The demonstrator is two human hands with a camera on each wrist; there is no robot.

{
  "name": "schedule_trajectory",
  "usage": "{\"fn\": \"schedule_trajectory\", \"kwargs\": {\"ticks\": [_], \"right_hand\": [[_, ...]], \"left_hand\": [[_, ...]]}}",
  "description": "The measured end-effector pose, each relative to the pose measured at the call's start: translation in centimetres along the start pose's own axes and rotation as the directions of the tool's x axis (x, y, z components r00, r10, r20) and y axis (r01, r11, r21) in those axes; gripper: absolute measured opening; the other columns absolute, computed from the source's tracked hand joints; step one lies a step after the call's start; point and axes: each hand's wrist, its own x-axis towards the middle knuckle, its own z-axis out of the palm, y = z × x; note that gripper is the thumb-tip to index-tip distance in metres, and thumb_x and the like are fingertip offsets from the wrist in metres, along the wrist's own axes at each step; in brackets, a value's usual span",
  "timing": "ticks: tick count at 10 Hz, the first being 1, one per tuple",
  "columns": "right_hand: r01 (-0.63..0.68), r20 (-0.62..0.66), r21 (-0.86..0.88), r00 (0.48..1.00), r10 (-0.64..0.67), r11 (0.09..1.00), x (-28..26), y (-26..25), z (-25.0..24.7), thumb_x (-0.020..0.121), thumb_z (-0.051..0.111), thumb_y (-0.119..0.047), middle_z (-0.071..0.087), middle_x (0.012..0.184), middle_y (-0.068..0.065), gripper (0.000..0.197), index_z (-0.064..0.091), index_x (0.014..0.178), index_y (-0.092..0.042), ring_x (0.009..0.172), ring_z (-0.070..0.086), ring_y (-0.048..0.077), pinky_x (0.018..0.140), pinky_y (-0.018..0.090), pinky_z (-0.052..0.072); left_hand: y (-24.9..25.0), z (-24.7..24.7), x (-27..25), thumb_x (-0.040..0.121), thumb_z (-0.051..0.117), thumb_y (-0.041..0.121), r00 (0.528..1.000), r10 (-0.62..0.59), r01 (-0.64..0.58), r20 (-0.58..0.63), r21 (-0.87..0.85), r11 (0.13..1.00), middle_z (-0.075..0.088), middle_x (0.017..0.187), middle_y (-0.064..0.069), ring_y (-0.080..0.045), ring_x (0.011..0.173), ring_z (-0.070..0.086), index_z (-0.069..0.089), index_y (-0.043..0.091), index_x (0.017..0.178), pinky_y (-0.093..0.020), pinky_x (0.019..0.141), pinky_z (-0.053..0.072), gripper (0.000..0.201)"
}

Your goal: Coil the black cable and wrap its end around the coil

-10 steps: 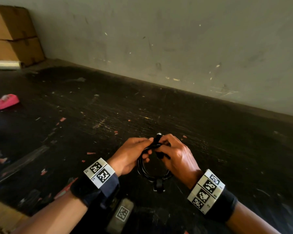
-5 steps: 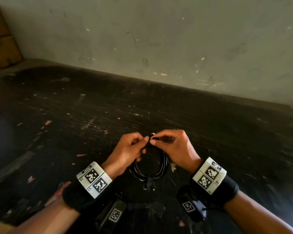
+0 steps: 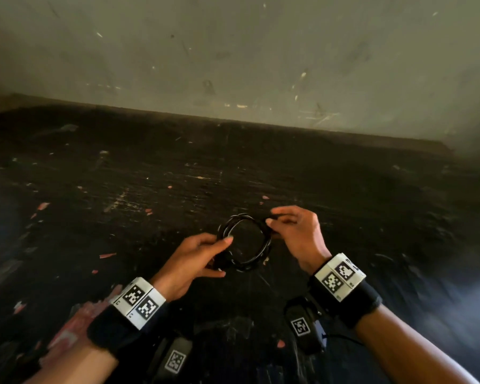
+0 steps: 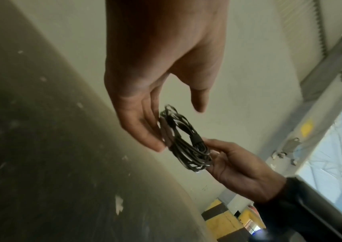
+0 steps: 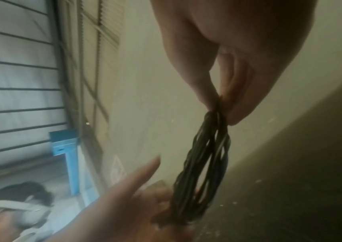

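Note:
The black cable [image 3: 265,250] is wound into a small ring with a turn spiralled around it, held above the dark surface. My right hand [image 3: 269,225] pinches the ring's far right side between thumb and fingertips; the right wrist view shows that pinch [image 5: 221,104] on the cable [image 5: 203,172]. My left hand [image 3: 225,256] is at the ring's near left side. In the left wrist view its fingers [image 4: 145,124] lie nearly straight against the cable [image 4: 184,147], with the thumb held apart from it.
The dark scuffed surface [image 3: 150,189] spreads out below both hands, dotted with small reddish scraps [image 3: 107,255]. A pale scratched wall [image 3: 233,51] rises along its far edge. A blue object [image 5: 66,144] stands by a shutter off to the side.
Both hands pinched the top of the hanging coil before. Now they have drawn apart: the left went to the ring's near left side, the right holds the far right side, the ring lying flatter.

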Motion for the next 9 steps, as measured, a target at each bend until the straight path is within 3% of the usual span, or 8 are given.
{"fn": "schedule_trajectory", "kwargs": {"ticks": [1,2,3,5,6,7,8,9], "right_hand": [[-0.113,-0.017,0.076,0.993,0.115,0.991,-0.5,2.2,-1.5,0.079,0.071,-0.004,0.071,0.088,0.009,0.024,0.067,0.103,-0.007,0.074,0.070,0.016,0.062,0.020,0.057],[-0.193,0.000,0.187,0.980,0.197,0.963,-1.1,4.4,-2.7,0.083,0.065,0.004,0.068,0.086,0.013,0.020,0.064,0.102,0.001,0.071,0.068,0.016,0.054,0.015,0.056],[-0.312,0.041,0.172,0.950,0.310,0.934,-1.1,7.3,-3.6,0.084,0.062,0.007,0.067,0.088,0.016,0.015,0.064,0.098,0.001,0.072,0.067,0.019,0.053,0.018,0.058],[-0.444,0.053,-0.138,0.889,0.454,0.885,-1.2,13.6,-3.2,0.079,0.069,0.002,0.062,0.064,0.010,0.019,0.062,0.068,-0.012,0.049,0.057,0.016,0.042,0.019,0.050],[-0.438,0.036,-0.229,0.889,0.457,0.869,-1.6,14.8,-2.9,0.079,0.071,-0.002,0.059,0.058,0.006,0.018,0.062,0.068,-0.014,0.046,0.053,0.013,0.040,0.018,0.047],[-0.376,0.068,-0.265,0.912,0.406,0.888,-1.9,15.1,-3.2,0.078,0.073,-0.007,0.063,0.065,0.005,0.012,0.064,0.076,-0.015,0.053,0.057,0.013,0.053,0.025,0.052],[-0.321,0.096,-0.311,0.926,0.366,0.895,-2.3,14.7,-3.8,0.077,0.075,-0.017,0.068,0.082,0.007,0.022,0.064,0.096,-0.015,0.068,0.065,0.018,0.066,0.030,0.056],[-0.226,0.130,-0.406,0.945,0.301,0.885,-4.3,15.3,-5.6,0.081,0.072,-0.024,0.072,0.092,0.005,0.030,0.061,0.107,-0.017,0.084,0.069,0.017,0.079,0.030,0.056]], "left_hand": [[-2.2,0.9,0.9,0.083,0.066,0.007,0.999,0.017,-0.018,-0.037,-0.016,1.000,0.067,0.084,-0.011,-0.015,0.077,0.065,0.068,0.006,0.086,-0.026,0.062,0.059,0.003],[-4.2,2.0,2.6,0.084,0.065,0.002,0.999,0.011,-0.009,-0.041,0.036,0.999,0.068,0.086,-0.010,-0.016,0.079,0.065,0.067,0.009,0.087,-0.020,0.059,0.057,0.008],[-6.3,2.5,4.1,0.084,0.064,0.000,0.999,-0.008,0.013,-0.037,0.131,0.991,0.068,0.091,-0.011,-0.016,0.081,0.065,0.067,0.003,0.096,-0.017,0.060,0.057,0.012],[-9.9,2.6,6.0,0.077,0.073,0.001,0.990,0.110,-0.061,-0.089,0.439,0.896,0.069,0.072,-0.006,-0.014,0.067,0.065,0.069,0.012,0.072,-0.014,0.051,0.052,0.013],[-11.0,2.9,6.3,0.074,0.076,0.006,0.979,0.174,-0.080,-0.110,0.576,0.814,0.067,0.067,0.000,-0.010,0.062,0.064,0.070,0.011,0.073,-0.013,0.051,0.050,0.008],[-12.1,2.7,6.0,0.075,0.076,0.011,0.972,0.209,-0.099,-0.109,0.617,0.781,0.069,0.071,-0.003,-0.012,0.066,0.065,0.072,0.007,0.081,-0.022,0.064,0.053,0.008],[-11.7,2.7,6.0,0.078,0.075,0.017,0.969,0.190,-0.069,-0.157,0.568,0.820,0.070,0.082,-0.007,-0.016,0.073,0.066,0.069,0.007,0.091,-0.024,0.068,0.053,0.018],[-12.3,1.3,3.8,0.080,0.072,0.019,0.947,0.210,-0.055,-0.244,0.523,0.851,0.067,0.094,-0.004,-0.015,0.083,0.064,0.066,0.011,0.102,-0.017,0.071,0.045,0.024]]}}
